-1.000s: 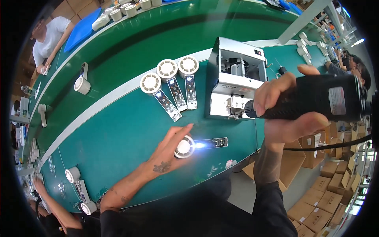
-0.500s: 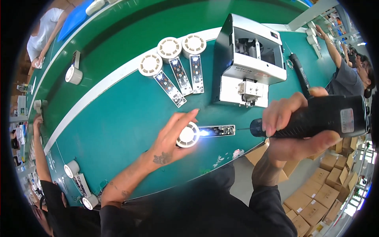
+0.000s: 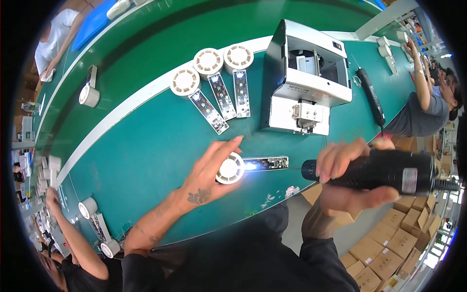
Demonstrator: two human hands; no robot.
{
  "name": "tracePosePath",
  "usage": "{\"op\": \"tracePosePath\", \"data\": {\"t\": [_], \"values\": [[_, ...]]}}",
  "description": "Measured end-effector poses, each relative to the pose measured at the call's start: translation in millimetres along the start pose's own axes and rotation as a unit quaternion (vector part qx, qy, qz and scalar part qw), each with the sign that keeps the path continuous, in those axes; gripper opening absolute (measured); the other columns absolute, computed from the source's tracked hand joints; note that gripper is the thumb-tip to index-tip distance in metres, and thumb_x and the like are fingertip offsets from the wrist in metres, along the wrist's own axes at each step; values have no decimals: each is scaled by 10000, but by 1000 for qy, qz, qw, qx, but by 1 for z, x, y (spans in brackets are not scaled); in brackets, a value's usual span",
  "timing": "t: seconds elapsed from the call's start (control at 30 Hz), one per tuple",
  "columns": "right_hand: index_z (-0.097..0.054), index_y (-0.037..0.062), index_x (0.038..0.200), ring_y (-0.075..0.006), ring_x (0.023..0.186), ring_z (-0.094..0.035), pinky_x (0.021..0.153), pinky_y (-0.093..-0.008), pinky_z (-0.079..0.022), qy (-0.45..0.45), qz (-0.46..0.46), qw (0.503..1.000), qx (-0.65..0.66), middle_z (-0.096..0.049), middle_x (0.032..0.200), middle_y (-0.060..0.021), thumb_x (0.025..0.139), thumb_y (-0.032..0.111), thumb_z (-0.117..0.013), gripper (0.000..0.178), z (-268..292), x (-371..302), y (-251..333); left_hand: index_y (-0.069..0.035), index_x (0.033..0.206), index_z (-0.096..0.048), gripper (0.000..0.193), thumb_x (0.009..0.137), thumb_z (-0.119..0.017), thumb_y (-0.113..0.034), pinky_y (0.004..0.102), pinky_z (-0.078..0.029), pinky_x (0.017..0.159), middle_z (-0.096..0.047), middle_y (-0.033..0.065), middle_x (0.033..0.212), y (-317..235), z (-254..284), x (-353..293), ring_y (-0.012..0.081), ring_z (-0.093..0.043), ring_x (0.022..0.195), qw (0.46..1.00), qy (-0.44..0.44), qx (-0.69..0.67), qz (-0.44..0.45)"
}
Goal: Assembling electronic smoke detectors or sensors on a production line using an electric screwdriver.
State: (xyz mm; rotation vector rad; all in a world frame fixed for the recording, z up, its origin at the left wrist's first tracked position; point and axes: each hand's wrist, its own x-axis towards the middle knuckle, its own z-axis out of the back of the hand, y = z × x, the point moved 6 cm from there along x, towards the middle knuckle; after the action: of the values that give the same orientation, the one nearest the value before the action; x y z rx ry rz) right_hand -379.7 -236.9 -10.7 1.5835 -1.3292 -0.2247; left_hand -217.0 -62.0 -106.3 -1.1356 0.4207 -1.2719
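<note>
My left hand (image 3: pixel 206 170) curls around the white round slotted head (image 3: pixel 230 168) of a small device lying on the green bench. From that head a narrow circuit board (image 3: pixel 272 163) in a light casing runs to the right, with a bright light glowing beside the head. My right hand (image 3: pixel 340 160) grips a black electric screwdriver (image 3: pixel 374 173) held sideways. Its thin bit points left toward the board's free end; whether it touches is too blurred to tell. Behind them, three similar devices (image 3: pixel 222 96) lie fanned out with their boards exposed.
A silver machine like a screw feeder (image 3: pixel 304 92) stands behind my right hand. Another black electric screwdriver (image 3: pixel 371 97) is farther right. More white devices (image 3: pixel 89 208) lie at left. Cardboard boxes (image 3: pixel 384 243) sit on the floor. Co-workers work on both sides.
My right hand and the screwdriver have shifted left and down. My left hand and the device have barely moved. A part inside the silver machine has changed position. The left co-worker's arm has moved.
</note>
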Motion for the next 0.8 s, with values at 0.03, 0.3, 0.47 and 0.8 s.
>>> {"op": "tracePosePath", "data": {"t": [0.03,0.3,0.47,0.8], "values": [[-387,67,1326,-202,446,-493,420,-349,-434,8,8,1000,6,-546,669,-99,864,867,-559,941,-1,-3,2,-31,1570,-431,916,772,-879,-13,349,-569,845,-676,145,1180,1,0,0,238,-676,971,1000,0,-6,6],[-360,69,1335,-202,452,-500,428,-353,-439,22,15,1000,-2,-551,686,-106,853,871,-564,958,-3,-2,3,-33,1571,-430,909,779,-877,-20,352,-567,855,-677,142,1172,1,1,0,240,-674,989,1000,3,-7,11],[-413,70,1303,-220,507,-560,475,-351,-474,60,46,997,6,-597,738,-128,839,762,-694,880,-3,-12,4,-30,1560,-441,895,779,-877,-22,353,-573,848,-674,145,1166,2,0,4,249,-676,989,1000,8,-15,19],[-446,76,1269,-228,485,-560,460,-361,-481,78,61,995,12,-608,726,-129,838,729,-721,829,1,-16,5,-16,1523,-492,851,766,-882,-17,359,-584,839,-673,150,1166,5,1,5,272,-680,1002,1000,10,-11,19]]}}
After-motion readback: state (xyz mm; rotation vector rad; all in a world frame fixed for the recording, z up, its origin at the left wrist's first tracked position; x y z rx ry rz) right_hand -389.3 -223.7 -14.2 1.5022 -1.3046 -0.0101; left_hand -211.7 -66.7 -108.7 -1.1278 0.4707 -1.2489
